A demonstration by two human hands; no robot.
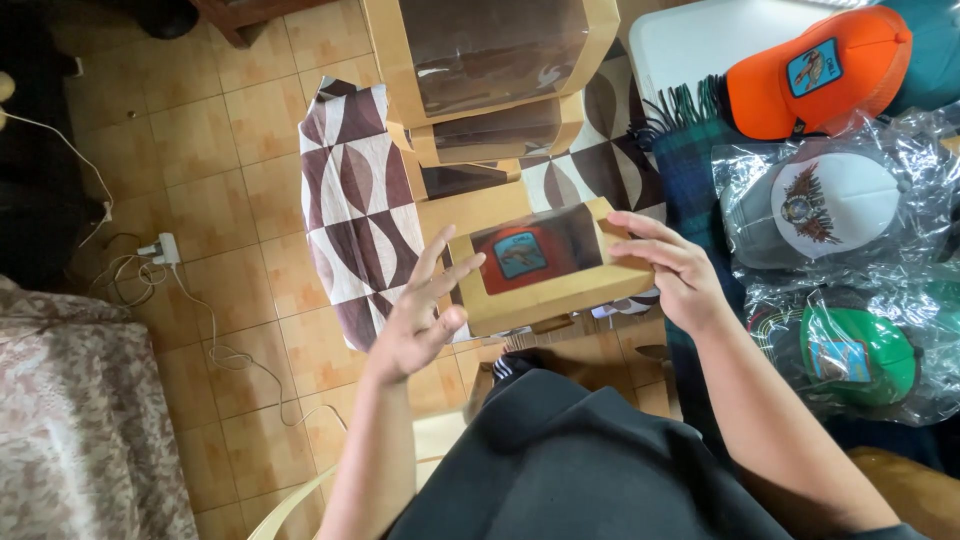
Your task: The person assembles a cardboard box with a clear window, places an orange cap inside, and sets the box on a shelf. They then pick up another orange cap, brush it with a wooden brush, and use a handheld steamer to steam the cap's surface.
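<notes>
At the bottom centre of the frame a dark garment (560,460) covers the person's lap, and both bare forearms rise from it toward the middle. The left hand (425,315) sits just left of centre with its fingers spread apart and the palm open, the fingertips touching or nearly touching the left end of a tan cardboard box (548,265); it does not grip it. The right hand (665,272), right of centre, has its fingers laid together and curled over the right end of the box, holding it. The box sits at the centre of the frame, tilted slightly, and its clear window shows an orange cap with a blue patch inside. Below and behind it lies a brown and white patterned cloth (350,210) on the tiled floor (220,150). To the right, a green cap (855,355) and a grey and white cap (825,205) lie in clear plastic bags, with an orange cap (815,75) at the upper right. At the top centre stand more window boxes (490,50), stacked. A white cable (160,250) trails across the floor at the left.
</notes>
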